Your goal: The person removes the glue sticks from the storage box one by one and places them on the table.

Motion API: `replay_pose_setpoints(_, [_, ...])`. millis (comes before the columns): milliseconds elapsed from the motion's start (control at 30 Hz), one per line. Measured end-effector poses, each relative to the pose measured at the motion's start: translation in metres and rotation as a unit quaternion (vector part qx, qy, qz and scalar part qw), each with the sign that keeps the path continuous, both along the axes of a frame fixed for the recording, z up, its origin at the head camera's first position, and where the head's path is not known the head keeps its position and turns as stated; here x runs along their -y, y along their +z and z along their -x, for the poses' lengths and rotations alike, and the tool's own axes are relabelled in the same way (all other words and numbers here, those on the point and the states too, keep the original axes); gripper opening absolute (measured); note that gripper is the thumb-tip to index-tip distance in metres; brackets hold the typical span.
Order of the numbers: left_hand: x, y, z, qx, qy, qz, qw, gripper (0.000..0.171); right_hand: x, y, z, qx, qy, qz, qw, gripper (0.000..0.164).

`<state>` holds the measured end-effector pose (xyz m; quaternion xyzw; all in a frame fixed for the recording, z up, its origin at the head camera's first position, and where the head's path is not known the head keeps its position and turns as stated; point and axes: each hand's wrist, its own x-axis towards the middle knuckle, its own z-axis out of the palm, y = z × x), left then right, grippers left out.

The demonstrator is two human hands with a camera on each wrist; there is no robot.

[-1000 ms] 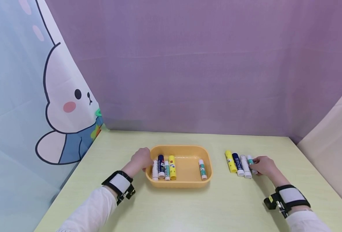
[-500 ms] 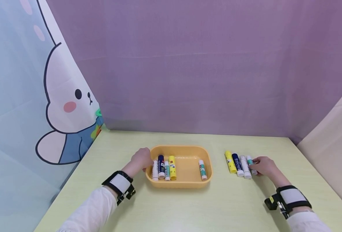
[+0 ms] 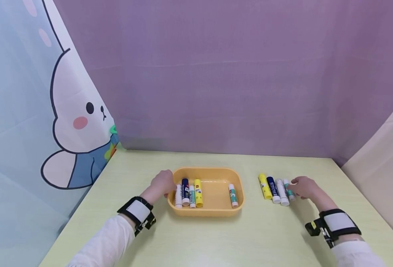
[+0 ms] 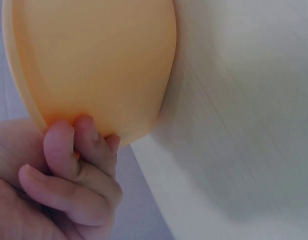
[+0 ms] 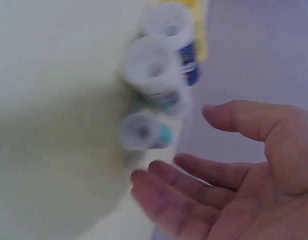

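At the left end of a yellow-orange plastic basket [image 3: 213, 212], my left hand [image 3: 163, 182] grips the rim; the left wrist view shows its curled fingers [image 4: 61, 145] against the basket wall. My right hand [image 3: 304, 187] is beside a small white-and-teal glue stick [image 3: 288, 190], and in the right wrist view its thumb and fingers are spread with nothing between them. That stick lies at the right end of a row with a white glue stick [image 3: 282, 192], a dark blue one [image 3: 273, 189] and a yellow one [image 3: 265, 186].
Inside the basket, a white stick [image 3: 178, 196], a dark blue one [image 3: 185, 191], a small teal one [image 3: 192, 196] and a yellow one [image 3: 198, 193] lie together at the left. Another teal-and-white stick [image 3: 233, 195] lies at its right. A purple cloth [image 3: 223, 81] hangs behind the table.
My right hand has let go of the small white-and-teal glue stick, rising slightly and moving a little right. The left hand and the basket have stayed in place.
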<state>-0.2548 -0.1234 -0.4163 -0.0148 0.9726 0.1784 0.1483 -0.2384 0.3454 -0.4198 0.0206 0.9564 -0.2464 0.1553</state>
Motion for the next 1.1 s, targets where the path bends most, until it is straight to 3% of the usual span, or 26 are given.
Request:
replay_pose_setpoints(167, [0.0,0.0,0.0,0.0,-0.001,-0.002,1.0,0.018,0.011,0.027,0.0,-0.04,0.041,-0.042,0.997,0.065])
replay_pose_setpoints(567, [0.0,0.0,0.0,0.001,0.0,0.005,1.0,0.02,0.056,0.074,-0.006,-0.148,0.028,-0.02,0.988,0.087])
replay_pose_setpoints(833, [-0.001,0.003,-0.001,-0.001,-0.004,0.003,1.0,0.017,0.092,0.093,-0.019,-0.212,0.028,0.038,0.976,0.087])
replay_pose_setpoints(1100, [-0.001,0.003,0.0,0.002,0.001,0.007,1.0,0.017,0.129,0.102,-0.029,-0.235,0.052,0.057,0.969,0.086])
